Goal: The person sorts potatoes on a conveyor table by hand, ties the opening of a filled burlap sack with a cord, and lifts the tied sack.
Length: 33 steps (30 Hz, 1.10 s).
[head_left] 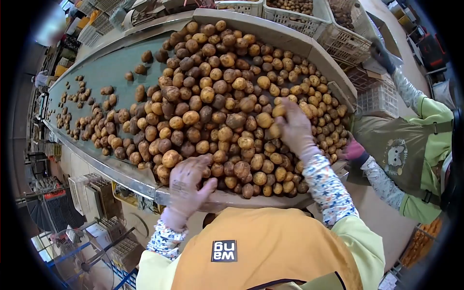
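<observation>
A large heap of brown and yellowish potatoes (pixel 203 118) covers the right part of a sorting belt. My left hand (pixel 190 183), in a thin pale glove, lies at the near edge of the heap with its fingers spread and thumb apart, touching potatoes and gripping none. Farther right, my right hand (pixel 296 126) reaches over the heap, slightly blurred. A yellowish potato (pixel 279 110) sits between its thumb and fingers. Potatoes surround both hands, and some have darker, dirt-coated skins.
The green belt (pixel 130 60) runs to the far left with scattered smaller potatoes. Metal rims (pixel 130 181) border it. Plastic crates (pixel 297 21), some with potatoes, stand behind. At right, a co-worker in an apron (pixel 391 150) has one gloved hand (pixel 354 151) at the belt's end.
</observation>
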Available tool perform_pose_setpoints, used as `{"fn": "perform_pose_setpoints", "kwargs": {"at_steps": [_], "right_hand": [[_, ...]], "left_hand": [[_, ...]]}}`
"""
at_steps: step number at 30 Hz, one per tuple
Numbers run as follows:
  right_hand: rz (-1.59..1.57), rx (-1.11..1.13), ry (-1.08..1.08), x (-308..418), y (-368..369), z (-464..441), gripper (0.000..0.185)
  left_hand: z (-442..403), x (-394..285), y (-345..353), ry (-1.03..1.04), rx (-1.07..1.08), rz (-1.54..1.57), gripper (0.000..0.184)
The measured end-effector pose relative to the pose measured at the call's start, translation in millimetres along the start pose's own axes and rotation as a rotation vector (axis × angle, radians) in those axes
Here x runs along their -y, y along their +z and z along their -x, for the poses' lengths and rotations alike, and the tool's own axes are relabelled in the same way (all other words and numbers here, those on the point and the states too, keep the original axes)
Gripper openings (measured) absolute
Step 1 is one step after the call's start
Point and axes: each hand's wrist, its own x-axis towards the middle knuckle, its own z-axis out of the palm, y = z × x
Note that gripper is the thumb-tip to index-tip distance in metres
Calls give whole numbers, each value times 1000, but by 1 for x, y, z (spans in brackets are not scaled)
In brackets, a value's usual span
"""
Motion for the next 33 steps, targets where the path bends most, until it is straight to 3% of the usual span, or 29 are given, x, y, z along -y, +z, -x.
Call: {"fn": "perform_pose_setpoints", "kwargs": {"at_steps": [2, 4, 5, 6, 8, 10, 11, 12, 14, 16, 17, 18, 19, 21, 23, 25, 26, 28, 29, 30, 32, 33], "right_hand": [[248, -112, 51, -10, 11, 27, 73], [308, 58, -239, 49, -2, 56, 75], [402, 3, -433, 55, 17, 76, 74], [208, 112, -400, 54, 25, 80, 72], [304, 59, -337, 25, 31, 58, 66], [331, -207, -322, 21, 14, 40, 47], [287, -263, -231, 23, 9, 33, 43], [243, -325, -143, 29, 5, 23, 39], [170, -324, -429, 73, -7, 8, 39], [161, -290, -502, 108, 11, 8, 47], [260, -132, -403, 117, 21, 13, 59], [337, 147, -258, 131, 14, 19, 71], [524, 110, -288, 129, 23, 32, 74], [354, -13, -371, 108, 28, 58, 72], [134, -20, -409, 85, 14, 74, 66], [97, 9, -199, 59, -15, 71, 62], [118, -5, -35, 47, -21, 71, 62], [149, -179, -56, 17, -9, 81, 68], [50, -239, 10, 18, 0, 89, 71], [32, -365, -59, 29, 5, 93, 73], [-255, -401, -339, 69, -15, 94, 71], [-322, -374, -440, 82, -4, 92, 72]], "left_hand": [[0, -11, 5, -25, 78, -130, 59], [-2, -30, 14, -61, 242, -390, 67], [-4, -30, 27, -58, 323, -245, 71], [-15, -34, 39, -9, 347, -143, 71], [-24, -45, 56, 16, 451, -175, 66], [-17, -40, 66, 240, 344, 77, 62], [-15, -38, 67, 247, 410, 225, 60], [-14, -41, 64, 280, 329, 243, 50], [-25, -39, 56, 201, 331, 457, 38], [-52, -40, 23, 289, -78, 202, 22], [-71, -29, 6, 339, -12, -35, 19], [-84, -9, 5, 294, 106, -136, 31], [-97, 5, 6, 276, 86, -339, 36], [-118, 24, 9, 247, 91, -647, 44], [-127, 15, 10, 156, 257, -855, 47], [-150, -4, 17, -44, 511, -1068, 46], [-152, 3, 17, -38, 512, -1079, 46], [-164, 15, 6, 57, 496, -788, 46], [-154, 10, -3, 119, 363, -599, 45], [-139, -12, -12, 131, 227, -501, 43], [-125, -46, -15, -142, 373, 314, 55], [-106, -41, -1, -145, 365, 655, 64]]}}
